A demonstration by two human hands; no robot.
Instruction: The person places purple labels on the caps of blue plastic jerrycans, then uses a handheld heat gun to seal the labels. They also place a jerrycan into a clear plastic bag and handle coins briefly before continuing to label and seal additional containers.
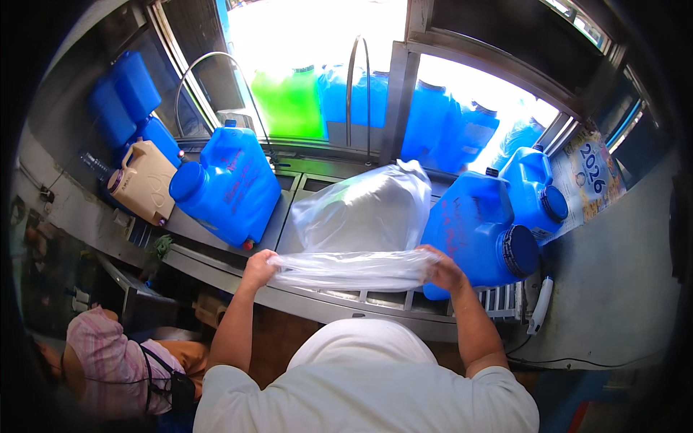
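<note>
The left hand (260,268) and right hand (445,270) both grip a clear plastic bag (354,242), fingers closed on its bunched edge. That edge runs side to side between them; the rest spreads away over the bench (310,302). Neither hand is nearer. Blue jugs (234,187) sit both sides, insides hard to tell.

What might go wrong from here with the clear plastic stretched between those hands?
1. The thin clear plastic is drawn out between the left hand and the right hand, so a harder pull might tear it.
2. The big blue jug appears close by the right hand; a wide sweep could bump it.
3. A dark cable runs near the right arm and might snag.
</note>
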